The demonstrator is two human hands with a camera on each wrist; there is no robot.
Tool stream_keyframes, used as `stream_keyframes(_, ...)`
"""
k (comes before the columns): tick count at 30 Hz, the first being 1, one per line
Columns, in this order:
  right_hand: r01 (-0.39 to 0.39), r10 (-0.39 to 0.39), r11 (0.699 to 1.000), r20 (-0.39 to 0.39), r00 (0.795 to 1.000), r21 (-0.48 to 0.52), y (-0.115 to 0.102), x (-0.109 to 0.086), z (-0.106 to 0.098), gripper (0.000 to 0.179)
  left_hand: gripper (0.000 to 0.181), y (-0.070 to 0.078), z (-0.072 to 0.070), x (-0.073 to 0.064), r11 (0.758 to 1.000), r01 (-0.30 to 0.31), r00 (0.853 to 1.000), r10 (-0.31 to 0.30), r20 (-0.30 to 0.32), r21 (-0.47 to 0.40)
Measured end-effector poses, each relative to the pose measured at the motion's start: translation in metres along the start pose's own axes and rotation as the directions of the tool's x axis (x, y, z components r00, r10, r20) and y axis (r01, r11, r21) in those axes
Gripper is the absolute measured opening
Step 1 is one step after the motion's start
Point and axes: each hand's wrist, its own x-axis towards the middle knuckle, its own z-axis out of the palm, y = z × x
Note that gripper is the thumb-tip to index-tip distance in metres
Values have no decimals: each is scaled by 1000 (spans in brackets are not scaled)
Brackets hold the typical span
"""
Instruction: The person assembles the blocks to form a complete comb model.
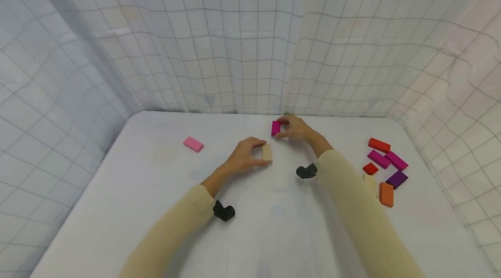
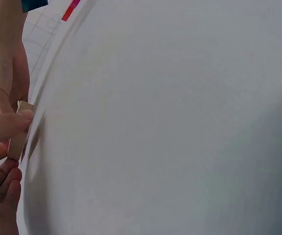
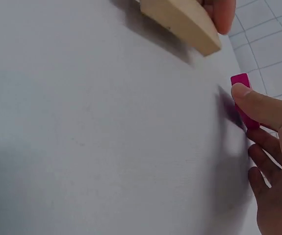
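Note:
Between thumb and fingers, my left hand (image 1: 243, 155) pinches a pale wooden block (image 1: 267, 152) by its two ends, near the middle of the table. Farther back and slightly right, my right hand (image 1: 296, 129) grips a magenta block (image 1: 275, 128) the same way. In the right wrist view the thumb lies on the magenta block (image 3: 244, 100), with a shadow on the white surface beside it. The wooden block (image 3: 182, 24) appears at the top of that view, above its own shadow. The left wrist view shows the left thumb across the wooden block (image 2: 18, 139).
A pink block (image 1: 193, 144) lies alone at the left. At the right is a loose group of blocks, among them red (image 1: 379, 145), purple (image 1: 397, 179) and orange (image 1: 386, 194); the right sleeve (image 1: 352, 199) partly covers a cream one (image 1: 369, 182). Gridded white curtains (image 1: 250, 43) surround the table.

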Motion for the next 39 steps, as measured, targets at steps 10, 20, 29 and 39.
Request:
stream_keyframes(10,12,-8,998,-73,997,54,6,0,12,46,46,2,9,-5,995,-3,999,6,-32,96)
stream_keyframes(20,-44,45,999,-80,996,21,-2,3,12,47,34,8,16,17,990,20,992,-3,-123,139)
stream_keyframes(29,-27,30,999,-98,995,32,0,5,17,45,35,9,16,22,985,67,990,-46,-132,156)
stream_keyframes(39,-94,94,996,-78,992,7,-1,4,20,49,36,7,18,22,986,79,989,-59,-136,146)
